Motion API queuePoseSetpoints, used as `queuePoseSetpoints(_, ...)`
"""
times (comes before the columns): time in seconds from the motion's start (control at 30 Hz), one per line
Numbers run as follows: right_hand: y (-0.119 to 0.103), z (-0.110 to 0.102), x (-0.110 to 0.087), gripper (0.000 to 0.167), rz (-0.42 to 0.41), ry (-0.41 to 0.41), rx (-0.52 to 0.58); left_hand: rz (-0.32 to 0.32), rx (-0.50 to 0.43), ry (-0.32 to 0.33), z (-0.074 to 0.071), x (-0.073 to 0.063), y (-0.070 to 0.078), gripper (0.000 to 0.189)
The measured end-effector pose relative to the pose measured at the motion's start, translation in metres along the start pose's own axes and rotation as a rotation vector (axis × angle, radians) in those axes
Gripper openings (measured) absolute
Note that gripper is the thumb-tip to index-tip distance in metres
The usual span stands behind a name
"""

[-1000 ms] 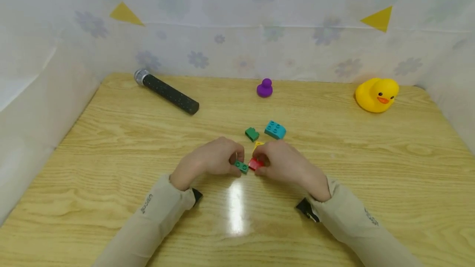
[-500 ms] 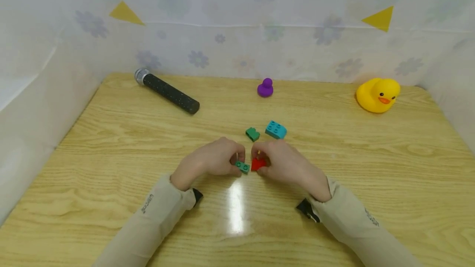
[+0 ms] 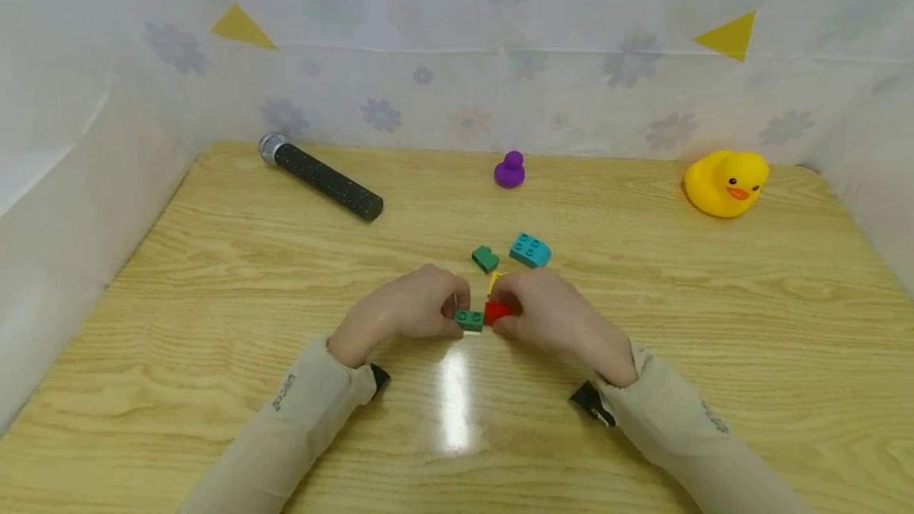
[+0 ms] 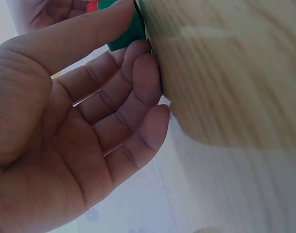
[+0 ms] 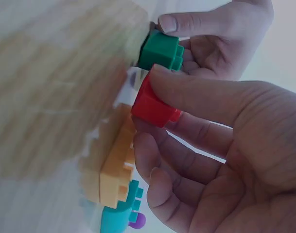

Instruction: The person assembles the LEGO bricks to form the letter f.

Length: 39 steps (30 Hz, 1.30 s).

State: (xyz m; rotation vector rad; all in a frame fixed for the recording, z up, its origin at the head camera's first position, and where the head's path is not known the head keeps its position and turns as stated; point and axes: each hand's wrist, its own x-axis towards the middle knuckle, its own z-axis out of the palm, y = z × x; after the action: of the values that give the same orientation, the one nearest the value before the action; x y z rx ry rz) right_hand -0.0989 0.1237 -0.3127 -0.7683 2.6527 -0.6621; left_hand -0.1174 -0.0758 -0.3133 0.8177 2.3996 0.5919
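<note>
Between thumb and fingers, my left hand (image 3: 421, 304) pinches a green toy building brick (image 3: 469, 320) whose two studs face up. A red building brick (image 3: 496, 313) is pinched the same way by my right hand (image 3: 546, 312). The two bricks stand end to end, very close together, low over the table. In the right wrist view the red brick (image 5: 150, 107) has its studs turned toward the palm side, with the green brick (image 5: 160, 50) just beyond it. A yellow brick (image 3: 494, 282) lies behind the right fingers, mostly hidden in the head view.
Just beyond the hands lie a second green brick (image 3: 485, 258) and a blue brick with a rounded end (image 3: 530, 250). Farther back are a black microphone (image 3: 324, 177), a small purple duck (image 3: 510, 170) and a big yellow duck (image 3: 724, 184). A patterned cloth (image 3: 457, 93) hangs behind the wooden table (image 3: 214, 324).
The green brick has turned in the left fingers and now lines up more squarely with the red one. The red brick has turned too and shifted slightly right. Both arms stay nearly in place.
</note>
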Motion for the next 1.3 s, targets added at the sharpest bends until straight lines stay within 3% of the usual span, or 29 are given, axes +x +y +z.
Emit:
queuePoseSetpoints(0.27, 0.003, -0.007, 0.001, 0.012, -0.041, 0.092, 0.000, 0.009, 0.015, 0.015, 0.000, 0.000, 0.001, 0.012)
queuePoseSetpoints(0.47, 0.003, -0.005, 0.002, 0.016, -0.117, 0.158, 0.036, 0.027, 0.031, 0.036, 0.001, 0.001, 0.001, 0.013)
queuePoseSetpoints(0.63, 0.001, 0.000, 0.001, 0.014, -0.173, 0.150, 0.102, 0.057, 0.046, 0.043, 0.002, 0.002, 0.001, 0.015)
queuePoseSetpoints(0.8, -0.002, 0.003, 0.001, 0.013, -0.182, 0.137, 0.133, 0.045, 0.049, 0.055, 0.003, 0.003, 0.002, 0.016)
queuePoseSetpoints(1.1, -0.005, 0.006, 0.003, 0.010, -0.230, 0.133, 0.096, 0.065, 0.031, 0.064, 0.004, 0.001, 0.004, 0.017)
queuePoseSetpoints(1.3, -0.004, 0.005, 0.003, 0.014, -0.218, 0.150, 0.092, 0.091, -0.037, 0.071, -0.001, -0.002, 0.001, 0.018)
